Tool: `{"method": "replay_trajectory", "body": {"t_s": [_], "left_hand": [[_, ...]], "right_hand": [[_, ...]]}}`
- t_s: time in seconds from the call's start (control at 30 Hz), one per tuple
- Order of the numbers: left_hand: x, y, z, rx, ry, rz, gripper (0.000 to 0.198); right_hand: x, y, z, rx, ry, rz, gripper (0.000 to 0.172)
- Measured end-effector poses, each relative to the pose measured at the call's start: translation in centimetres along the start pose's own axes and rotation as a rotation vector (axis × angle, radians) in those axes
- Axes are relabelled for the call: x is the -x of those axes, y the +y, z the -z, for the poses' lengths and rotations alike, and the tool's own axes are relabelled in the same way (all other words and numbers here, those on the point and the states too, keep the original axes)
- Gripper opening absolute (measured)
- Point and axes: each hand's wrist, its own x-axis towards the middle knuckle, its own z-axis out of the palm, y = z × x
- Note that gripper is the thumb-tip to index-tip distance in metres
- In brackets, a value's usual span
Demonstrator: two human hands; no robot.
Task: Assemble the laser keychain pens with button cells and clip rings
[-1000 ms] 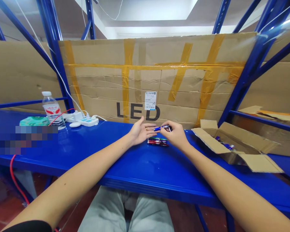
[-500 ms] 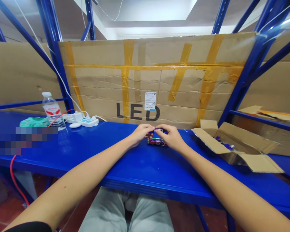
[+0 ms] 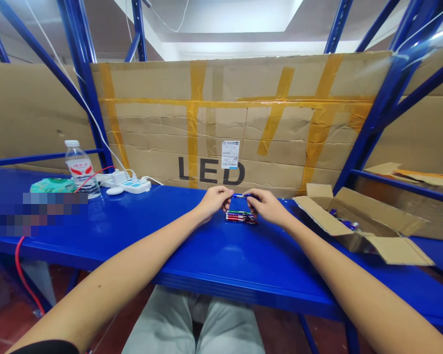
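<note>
A slim blue metallic tube point(image 3: 239, 196), much like a small flashlight, is held level between both hands just above the table. My left hand point(image 3: 217, 200) pinches its left end. The fingers of my right hand point(image 3: 265, 204) close round the other end and hide part of it. Right below, a red tube point(image 3: 235, 217) with silver bands lies on the table, with dark cord-like pieces at its right end. Against its far side rests a green tube point(image 3: 238, 212), partly covered by my right fingers.
An open cardboard box point(image 3: 367, 211) holding a few blue and purple pieces point(image 3: 349, 223) stands right on the blue table point(image 3: 214, 260). At the left are a water bottle point(image 3: 81, 169), a power strip point(image 3: 133, 185) and a green packet point(image 3: 52, 185). A large cardboard panel point(image 3: 151, 128) closes off the back.
My right hand has shifted slightly right and opened a gap from my left, so the blue tube shows between them. More of the red and green tubes is visible.
</note>
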Motion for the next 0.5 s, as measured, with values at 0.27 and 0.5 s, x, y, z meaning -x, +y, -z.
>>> {"method": "replay_trajectory", "body": {"t_s": [0.27, 0.5], "left_hand": [[-0.2, -0.4, 0.0, -0.036, -0.009, -0.045, 0.017], [-0.3, -0.5, 0.1, -0.061, -0.017, -0.059, 0.014]], "right_hand": [[0.5, -1.1, -0.1, 0.171, -0.112, -0.003, 0.025], [0.5, -1.3, 0.0, 0.229, -0.116, 0.057, 0.029]]}}
